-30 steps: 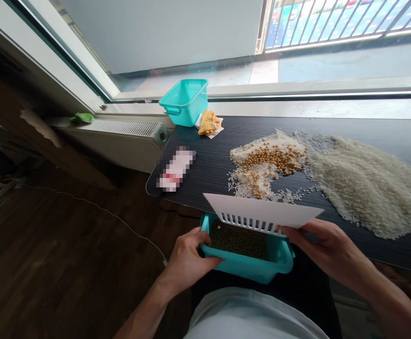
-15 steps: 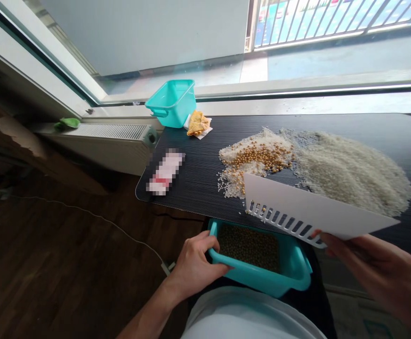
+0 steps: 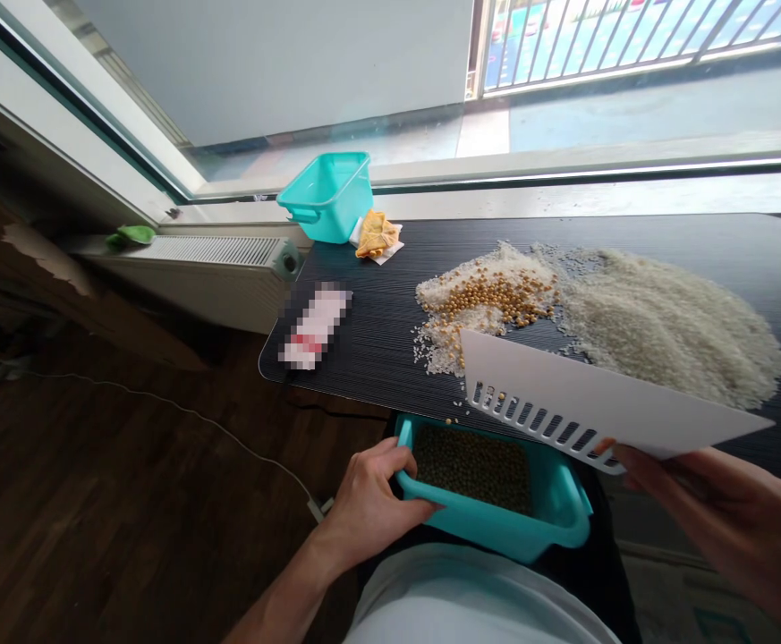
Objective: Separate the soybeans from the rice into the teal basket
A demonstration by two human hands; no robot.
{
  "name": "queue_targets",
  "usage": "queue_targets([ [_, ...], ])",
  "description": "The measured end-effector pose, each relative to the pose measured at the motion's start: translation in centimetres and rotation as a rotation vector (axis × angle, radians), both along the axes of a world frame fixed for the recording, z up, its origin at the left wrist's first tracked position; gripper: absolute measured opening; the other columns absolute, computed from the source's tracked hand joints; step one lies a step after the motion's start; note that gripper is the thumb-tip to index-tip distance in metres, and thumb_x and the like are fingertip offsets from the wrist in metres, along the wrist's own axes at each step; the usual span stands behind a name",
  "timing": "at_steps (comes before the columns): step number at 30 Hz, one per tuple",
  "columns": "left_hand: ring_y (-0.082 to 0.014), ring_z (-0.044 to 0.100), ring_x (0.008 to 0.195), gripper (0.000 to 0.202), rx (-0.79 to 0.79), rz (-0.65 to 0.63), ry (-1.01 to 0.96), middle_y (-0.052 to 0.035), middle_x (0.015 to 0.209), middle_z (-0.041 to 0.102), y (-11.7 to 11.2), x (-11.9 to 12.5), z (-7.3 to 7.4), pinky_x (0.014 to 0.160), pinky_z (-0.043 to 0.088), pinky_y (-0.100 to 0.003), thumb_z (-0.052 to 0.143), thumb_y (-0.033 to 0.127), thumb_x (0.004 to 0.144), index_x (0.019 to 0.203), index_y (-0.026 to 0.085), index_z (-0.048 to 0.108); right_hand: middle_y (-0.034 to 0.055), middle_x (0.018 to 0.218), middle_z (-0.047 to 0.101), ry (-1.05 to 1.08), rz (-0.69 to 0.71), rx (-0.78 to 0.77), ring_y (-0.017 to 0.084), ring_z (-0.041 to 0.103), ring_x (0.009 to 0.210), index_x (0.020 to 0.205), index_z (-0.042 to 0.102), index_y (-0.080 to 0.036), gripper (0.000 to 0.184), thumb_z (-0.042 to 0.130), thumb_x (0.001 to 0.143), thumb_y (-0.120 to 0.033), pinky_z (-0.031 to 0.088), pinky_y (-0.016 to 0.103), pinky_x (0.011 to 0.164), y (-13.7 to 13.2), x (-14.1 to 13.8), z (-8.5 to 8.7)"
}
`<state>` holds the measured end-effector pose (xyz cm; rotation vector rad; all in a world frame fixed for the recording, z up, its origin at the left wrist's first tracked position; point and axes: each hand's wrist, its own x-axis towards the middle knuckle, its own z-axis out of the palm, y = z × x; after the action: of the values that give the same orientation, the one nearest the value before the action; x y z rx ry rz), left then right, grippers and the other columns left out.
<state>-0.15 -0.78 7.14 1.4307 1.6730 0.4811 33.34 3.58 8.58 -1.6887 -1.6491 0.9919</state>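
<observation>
My left hand (image 3: pixel 383 496) grips the near-left rim of a turquoise plastic bin (image 3: pixel 490 521), which sits by my lap below the table edge. Small greenish-brown grains (image 3: pixel 474 465) cover its bottom. My right hand (image 3: pixel 718 496) pinches the right part of a white plastic panel with a row of slots (image 3: pixel 578 385). The panel is tilted, its slotted side low by the table's front edge. Beyond its left end lies a heap of white rice (image 3: pixel 477 273) with round yellow beans (image 3: pixel 497 293) on it. A larger rice pile (image 3: pixel 672 313) spreads to the right.
A second turquoise bin (image 3: pixel 329 201) stands at the table's back left, beside a crumpled yellow cloth (image 3: pixel 377 234). A blurred pink-and-white item (image 3: pixel 316 326) lies on the dark table (image 3: pixel 383 344). The window is behind; a radiator (image 3: pixel 216 255) is at left.
The white panel has shifted slightly, its right end a little further right. A bean and some rice grains now show at the table's front edge, near the bin. My left hand stays put.
</observation>
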Motion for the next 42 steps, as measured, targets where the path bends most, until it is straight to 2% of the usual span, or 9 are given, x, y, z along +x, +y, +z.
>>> queue_targets([
  [8,-0.0121,0.05,0.066,0.026,-0.026,0.001,-0.005,0.0041,0.07,0.051,0.1,0.0,0.1,0.062,0.031,-0.025,0.077,0.019,0.061,0.06,0.019,0.051,0.0059,0.065,0.08,0.085,0.076,0.06,0.023,0.072,0.055,0.075,0.087,-0.022,0.046,0.075,0.076,-0.067,0.061,0.027,0.053,1.0,-3.7,1.1],
  [13,-0.0119,0.048,0.065,0.026,-0.02,-0.006,0.01,0.0045,0.068,0.05,0.2,0.1,0.1,0.062,0.031,-0.026,0.076,0.017,0.06,0.06,0.019,0.05,0.006,0.066,0.081,0.097,0.051,0.05,0.023,0.072,0.057,0.079,0.088,-0.024,0.05,0.073,0.077,-0.071,0.062,0.029,0.056,0.4,-3.4,-0.7],
  [15,-0.0119,0.048,0.065,0.026,-0.021,-0.014,0.007,0.0044,0.069,0.051,0.2,0.1,-0.1,0.062,0.031,-0.026,0.076,0.018,0.06,0.06,0.02,0.05,0.0059,0.067,0.081,0.088,-0.005,0.039,0.025,0.073,0.057,0.078,0.088,-0.025,0.049,0.073,0.076,-0.071,0.064,0.031,0.058,-0.3,-2.5,-1.7],
  [18,-0.0117,0.047,0.064,0.026,-0.016,-0.029,0.002,0.0046,0.068,0.051,0.4,0.3,-0.2,0.062,0.03,-0.025,0.077,0.018,0.06,0.061,0.02,0.05,0.0044,0.069,0.082,0.075,-0.198,0.021,0.027,0.076,0.062,0.08,0.088,-0.027,0.044,0.078,0.071,-0.069,0.065,0.033,0.062,-1.6,-1.4,-2.4],
  [22,-0.0114,0.046,0.064,0.028,-0.022,-0.04,0.008,0.0049,0.068,0.049,0.7,0.7,-0.2,0.061,0.03,-0.025,0.077,0.017,0.059,0.059,0.019,0.049,0.0029,0.073,0.083,0.082,-0.39,0.024,0.028,0.078,0.07,0.081,0.088,-0.029,0.039,0.081,0.069,-0.066,0.065,0.033,0.069,-2.8,-2.3,-1.5],
  [26,-0.0114,0.047,0.064,0.027,-0.027,-0.045,0.004,0.005,0.068,0.047,0.8,1.3,-0.4,0.061,0.03,-0.025,0.077,0.02,0.062,0.059,0.019,0.05,0.0028,0.064,0.079,0.185,-0.26,0.025,0.023,0.072,0.059,0.076,0.086,-0.027,0.037,0.077,0.078,-0.063,0.061,0.03,0.059,-2.9,-5.5,-0.3],
  [30,-0.0114,0.048,0.065,0.024,-0.006,-0.052,0.006,0.0046,0.07,0.049,0.7,1.5,-0.7,0.062,0.031,-0.025,0.076,0.018,0.061,0.061,0.019,0.052,-0.0006,0.059,0.076,0.186,-0.163,0.042,0.02,0.068,0.052,0.076,0.086,-0.028,0.03,0.073,0.085,-0.054,0.06,0.029,0.058,-2.8,-7.2,-0.6],
  [36,-0.0117,0.048,0.065,0.023,0.004,-0.07,0.01,0.004,0.07,0.052,0.8,1.7,-0.8,0.062,0.03,-0.026,0.075,0.016,0.061,0.061,0.019,0.052,-0.0002,0.063,0.079,0.097,-0.187,0.027,0.023,0.074,0.057,0.079,0.085,-0.027,0.028,0.076,0.079,-0.054,0.062,0.031,0.058,-3.0,-3.2,-2.2],
  [42,-0.0123,0.046,0.064,0.024,-0.037,-0.098,-0.005,0.0037,0.07,0.05,1.1,2.2,-0.8,0.062,0.029,-0.027,0.074,0.018,0.062,0.061,0.02,0.05,-0.0001,0.063,0.079,-0.002,-0.535,0.0,0.031,0.08,0.071,0.079,0.087,-0.032,0.038,0.08,0.06,-0.064,0.066,0.037,0.068,-3.0,0.7,-2.2],
])
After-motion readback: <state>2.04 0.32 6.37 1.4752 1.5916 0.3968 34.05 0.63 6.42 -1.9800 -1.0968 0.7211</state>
